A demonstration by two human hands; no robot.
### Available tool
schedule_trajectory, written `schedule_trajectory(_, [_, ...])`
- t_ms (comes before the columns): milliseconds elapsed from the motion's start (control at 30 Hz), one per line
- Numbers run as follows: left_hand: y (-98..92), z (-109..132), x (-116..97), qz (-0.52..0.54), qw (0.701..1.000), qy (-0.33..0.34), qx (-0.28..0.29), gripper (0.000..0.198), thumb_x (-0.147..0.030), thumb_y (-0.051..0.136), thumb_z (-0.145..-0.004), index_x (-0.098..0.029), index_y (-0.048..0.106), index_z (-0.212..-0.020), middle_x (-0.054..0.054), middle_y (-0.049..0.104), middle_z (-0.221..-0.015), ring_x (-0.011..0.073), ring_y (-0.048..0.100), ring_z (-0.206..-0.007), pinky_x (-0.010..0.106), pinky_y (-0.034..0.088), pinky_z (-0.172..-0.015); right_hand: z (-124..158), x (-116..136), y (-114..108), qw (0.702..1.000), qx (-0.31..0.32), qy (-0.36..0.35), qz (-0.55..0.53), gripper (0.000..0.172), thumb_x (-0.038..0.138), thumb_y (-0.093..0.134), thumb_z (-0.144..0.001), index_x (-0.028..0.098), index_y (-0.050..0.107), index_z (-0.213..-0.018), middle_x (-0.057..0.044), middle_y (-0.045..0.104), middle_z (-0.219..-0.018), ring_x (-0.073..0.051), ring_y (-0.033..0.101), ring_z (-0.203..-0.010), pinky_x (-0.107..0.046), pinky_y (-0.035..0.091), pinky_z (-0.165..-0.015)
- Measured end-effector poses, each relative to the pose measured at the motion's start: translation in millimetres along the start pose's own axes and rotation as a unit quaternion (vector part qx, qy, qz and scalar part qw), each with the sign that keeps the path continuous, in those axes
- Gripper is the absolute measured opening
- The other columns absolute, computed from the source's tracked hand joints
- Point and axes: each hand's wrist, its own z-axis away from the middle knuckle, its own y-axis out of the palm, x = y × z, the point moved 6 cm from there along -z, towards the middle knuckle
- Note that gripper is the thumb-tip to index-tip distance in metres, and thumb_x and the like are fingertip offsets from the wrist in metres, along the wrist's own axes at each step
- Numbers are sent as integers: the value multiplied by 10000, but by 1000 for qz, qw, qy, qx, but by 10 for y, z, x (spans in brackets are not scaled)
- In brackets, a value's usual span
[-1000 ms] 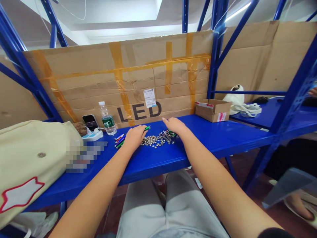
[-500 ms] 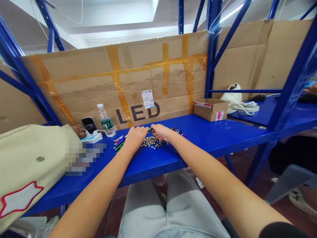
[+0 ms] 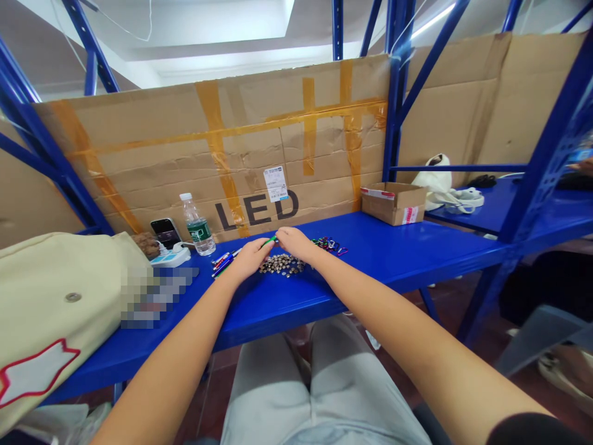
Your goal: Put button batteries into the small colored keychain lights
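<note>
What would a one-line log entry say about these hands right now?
left hand: holding green pen | right hand: touching pen | nearby: metal bits, more pens, coloured clips

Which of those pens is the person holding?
The green pen, between the left hand and right hand; the other pens lie bunched leftward on the blue shelf.

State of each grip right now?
Left grip: closed, holding a green pen.
Right grip: closed on the same pen's far end, fingertips partly hiding it.
</note>
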Motion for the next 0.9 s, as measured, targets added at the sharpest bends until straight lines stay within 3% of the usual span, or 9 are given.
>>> schedule_trajectory(133, [71,104,15,298,944,-94,103,297,-448,525,-869,-156,568,-895,-99,250,-491,46,201,-377,167,210,-406,69,222,-43,979,1,-182,91,269,267,346,-892,186,450,-657,9,524,-658,-120,457,-646,-250,319,-637])
schedule_trajectory(233, [97,149,12,358,915,-120,143,309,-457,535,-863,-150,556,-838,-114,186,-463,42,158,-366,163,227,-402,115,282,-48,965,2,-221,137,265,318,341,-911,197,419,-688,10,506,-662,-124,436,-642,-254,298,-628])
schedule_trajectory(300, [83,126,46,320,933,-118,113,334,-488,525,-858,-156,557,-868,-107,235,-472,47,186,-370,169,231,-401,98,249,-43,970,-3,-197,145,267,324,348,-910,199,410,-682,14,494,-657,-125,429,-646,-252,291,-620])
schedule_trajectory(400, [-46,50,39,135,989,-48,-34,310,-450,609,-798,-174,567,-935,-57,456,-582,70,361,-449,194,313,-454,27,101,-19,988,-2,-95,121,264,258,365,-884,195,395,-630,23,472,-616,-121,420,-630,-246,286,-596])
schedule_trajectory(467, [-112,31,-56,-14,993,25,-114,250,-382,636,-772,-174,588,-903,-12,579,-713,107,492,-598,228,405,-583,2,15,8,995,8,-34,92,271,227,361,-873,194,388,-605,31,449,-578,-117,407,-597,-244,282,-574])
schedule_trajectory(533, [-126,25,-138,-107,981,78,-140,211,-365,594,-798,-170,611,-876,16,637,-810,148,549,-744,259,434,-711,11,4,21,998,19,-16,52,275,234,352,-879,195,388,-610,38,434,-562,-110,398,-568,-237,287,-560])
schedule_trajectory(700, [-126,12,-129,-129,983,85,-103,328,-449,473,-863,-171,637,-921,27,648,-806,160,552,-749,265,439,-710,120,161,-58,996,31,-67,57,275,263,356,-901,192,396,-638,39,443,-596,-104,409,-589,-221,302,-590])
schedule_trajectory(800, [-68,17,-22,-36,998,8,-41,455,-560,406,-871,-160,623,-874,-12,514,-607,106,422,-510,226,356,-493,182,244,-105,984,49,-121,123,258,273,368,-913,182,456,-688,20,487,-650,-116,426,-648,-224,291,-632])
schedule_trajectory(900, [13,51,54,44,997,-64,12,531,-624,362,-864,-153,606,-844,-45,392,-541,78,289,-418,214,247,-409,236,249,-123,966,67,-152,198,234,312,400,-920,189,510,-756,-2,536,-714,-133,439,-688,-229,264,-640])
